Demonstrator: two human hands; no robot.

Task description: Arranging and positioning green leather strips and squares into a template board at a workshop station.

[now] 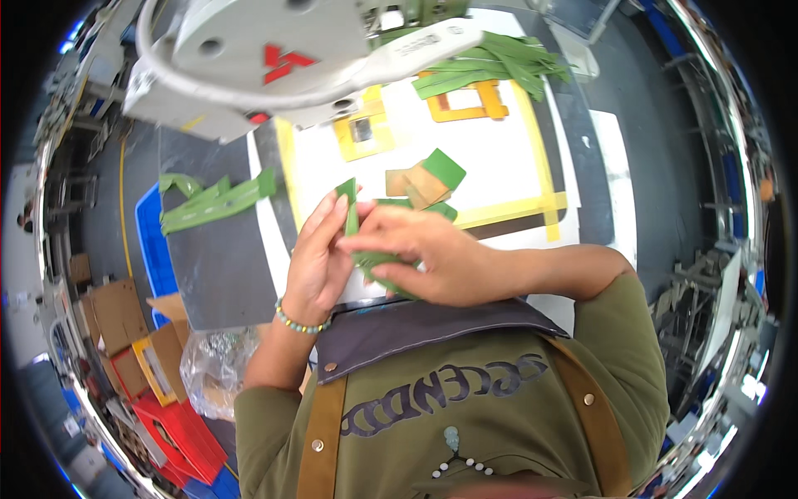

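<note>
Above the white surface point(499, 170), mid-frame, left hand point(319, 254) and right hand point(436, 254) grip a green strip point(352, 219) slanting down rightward between them.

The left hand point(317, 256) and right hand point(440, 256) hold a green strip point(352, 218) (green and tan pieces point(426, 185) lie beyond).

I'm looking in remotely on a factory workshop: a bulky white machine point(237, 62) overhangs the counter point(224, 279), a yellow line point(125, 208) runs along the grey floor point(669, 141), cartons point(115, 314) and a blue bin point(153, 249) stand nearby, and equipment point(706, 291) crowds both sides.
</note>
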